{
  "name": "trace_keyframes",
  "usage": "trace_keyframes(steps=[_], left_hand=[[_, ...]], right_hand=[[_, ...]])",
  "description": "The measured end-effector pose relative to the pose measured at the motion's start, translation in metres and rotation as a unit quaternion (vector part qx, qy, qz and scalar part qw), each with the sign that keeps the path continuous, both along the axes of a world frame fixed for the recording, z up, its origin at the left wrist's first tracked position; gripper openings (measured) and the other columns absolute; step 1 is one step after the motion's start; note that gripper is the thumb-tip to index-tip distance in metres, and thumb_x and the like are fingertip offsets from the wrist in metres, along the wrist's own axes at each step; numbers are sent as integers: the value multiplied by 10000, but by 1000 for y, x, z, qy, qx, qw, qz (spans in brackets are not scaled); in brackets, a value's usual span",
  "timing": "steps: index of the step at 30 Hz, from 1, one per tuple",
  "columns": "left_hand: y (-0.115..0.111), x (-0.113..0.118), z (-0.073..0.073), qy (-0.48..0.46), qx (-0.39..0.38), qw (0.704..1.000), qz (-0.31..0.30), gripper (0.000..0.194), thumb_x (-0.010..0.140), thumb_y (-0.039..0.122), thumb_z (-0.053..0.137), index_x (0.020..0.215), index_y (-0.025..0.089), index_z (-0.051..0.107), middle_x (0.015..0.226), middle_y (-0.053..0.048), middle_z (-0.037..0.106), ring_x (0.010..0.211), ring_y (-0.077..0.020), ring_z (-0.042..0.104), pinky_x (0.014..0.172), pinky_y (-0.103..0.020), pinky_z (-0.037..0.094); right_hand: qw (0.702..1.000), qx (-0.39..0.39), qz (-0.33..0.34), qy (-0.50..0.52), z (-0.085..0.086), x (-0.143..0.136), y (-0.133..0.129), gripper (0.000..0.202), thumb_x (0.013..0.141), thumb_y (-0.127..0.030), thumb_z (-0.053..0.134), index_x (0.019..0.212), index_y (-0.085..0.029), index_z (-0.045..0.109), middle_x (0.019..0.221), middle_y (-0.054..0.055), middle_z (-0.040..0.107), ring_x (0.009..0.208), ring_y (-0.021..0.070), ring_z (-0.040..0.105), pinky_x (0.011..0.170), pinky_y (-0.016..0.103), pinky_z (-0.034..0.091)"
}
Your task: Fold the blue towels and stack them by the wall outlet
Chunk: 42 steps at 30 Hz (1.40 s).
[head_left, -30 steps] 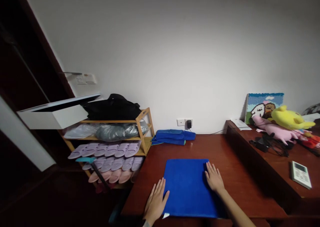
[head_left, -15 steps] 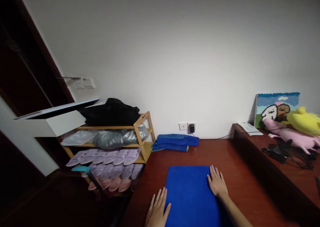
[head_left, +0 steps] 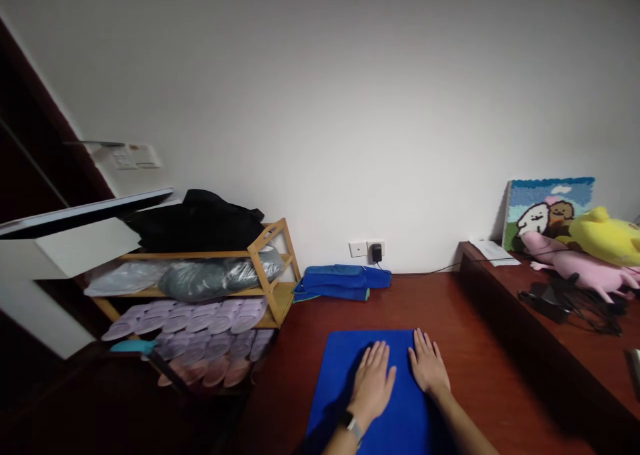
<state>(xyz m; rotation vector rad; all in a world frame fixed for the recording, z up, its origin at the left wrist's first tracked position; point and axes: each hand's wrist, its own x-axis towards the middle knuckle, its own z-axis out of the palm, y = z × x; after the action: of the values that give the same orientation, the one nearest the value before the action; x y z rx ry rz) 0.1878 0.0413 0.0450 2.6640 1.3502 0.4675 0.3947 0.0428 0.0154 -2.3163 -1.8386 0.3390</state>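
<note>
A blue cloth [head_left: 345, 368] lies spread out on the reddish-brown wooden table [head_left: 490, 348]; its near end runs out of the picture. My left hand [head_left: 373, 381] is over the middle of the cloth, palm down with the fingers stretched out, and a watch [head_left: 351, 425] sits on that wrist. At the cloth's right edge, near the far corner, my right hand [head_left: 429, 363] rests flat, fingers extended. Neither hand grips anything.
Folded blue cloths [head_left: 335, 283] lie by the wall. A wooden rack [head_left: 270, 275] with slippers [head_left: 215, 316] and a black bag [head_left: 200, 221] stands left. On the raised surface at right are plush toys [head_left: 580, 258], a dog picture [head_left: 550, 205] and black cables [head_left: 565, 305].
My left hand has moved from the cloth's left edge rightward and away from me, onto its middle. The right hand stays at the right edge. The view has shifted slightly.
</note>
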Motion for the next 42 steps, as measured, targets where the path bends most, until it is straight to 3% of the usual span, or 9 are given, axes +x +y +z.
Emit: trace_keyframes(steps=[4, 7, 10, 19, 25, 29, 33, 38, 42], left_hand=[[23, 74, -13, -17, -40, 998, -39, 632, 1068, 477, 119, 1628, 200, 220, 1665, -72, 317, 1551, -247, 251, 1272, -495, 251], [35, 84, -30, -12, -67, 997, -34, 647, 1061, 502, 89, 1633, 219, 194, 1669, -60, 306, 1557, -225, 228, 1283, -480, 216], [48, 55, -38, -3, -58, 998, -26, 657, 1059, 536, 99, 1632, 233, 208, 1679, -40, 288, 1565, -200, 196, 1294, -453, 169], [87, -114, -31, 74, -34, 989, 121, 709, 1048, 603, 142, 1635, 206, 179, 1679, -78, 276, 1556, -247, 222, 1263, -490, 226], [91, -137, -34, 73, -33, 989, 127, 754, 1040, 626, 149, 1628, 158, 206, 1675, -104, 278, 1548, -239, 247, 1261, -456, 241], [82, -118, -20, 43, 15, 990, 135, 708, 1056, 574, 159, 1631, 162, 207, 1671, -94, 307, 1547, -242, 257, 1268, -464, 238], [59, -57, -10, 1, 61, 998, 18, 627, 1076, 503, 188, 1627, 209, 236, 1658, -54, 356, 1527, -218, 318, 1262, -426, 279], [36, 39, -25, -27, 36, 997, -58, 612, 1075, 475, 184, 1626, 215, 247, 1627, -76, 414, 1512, -240, 351, 1252, -452, 290], [43, 49, -37, -14, -8, 999, -34, 642, 1069, 518, 150, 1618, 208, 270, 1646, -90, 375, 1533, -239, 304, 1260, -469, 255]], right_hand=[[999, -2, 35, -28, -9, 3, 0, 649, 1001, -390, 179, 1615, -187, 226, 1709, 20, 139, 1578, 214, 88, 1277, 438, 81], [998, 7, 41, -38, -16, 5, 2, 650, 989, -379, 199, 1609, -197, 263, 1702, 29, 163, 1576, 224, 109, 1273, 455, 97], [999, 8, 19, -32, -18, 4, 4, 679, 997, -408, 139, 1617, -139, 210, 1698, 36, 171, 1574, 217, 121, 1277, 441, 111], [1000, 11, -3, 1, -12, 1, 3, 694, 1007, -450, 130, 1625, -135, 153, 1702, 28, 170, 1576, 191, 102, 1285, 432, 90], [1000, 2, -4, -20, -5, -1, 1, 700, 1006, -446, 97, 1621, -115, 146, 1702, 25, 159, 1575, 199, 105, 1285, 419, 83], [1000, 2, -3, -18, -3, -2, 1, 702, 1004, -444, 95, 1621, -114, 154, 1702, 27, 159, 1575, 200, 109, 1283, 416, 98], [1000, 7, 0, -14, -5, -1, 2, 707, 1001, -446, 110, 1619, -106, 171, 1698, 36, 176, 1573, 205, 124, 1283, 427, 103], [1000, 10, 9, -21, -11, 1, 2, 704, 996, -429, 129, 1616, -100, 191, 1694, 49, 186, 1573, 208, 125, 1282, 432, 99], [1000, 10, 12, -20, -11, 2, 2, 696, 1000, -422, 143, 1614, -99, 195, 1695, 53, 186, 1574, 213, 127, 1281, 435, 97]])
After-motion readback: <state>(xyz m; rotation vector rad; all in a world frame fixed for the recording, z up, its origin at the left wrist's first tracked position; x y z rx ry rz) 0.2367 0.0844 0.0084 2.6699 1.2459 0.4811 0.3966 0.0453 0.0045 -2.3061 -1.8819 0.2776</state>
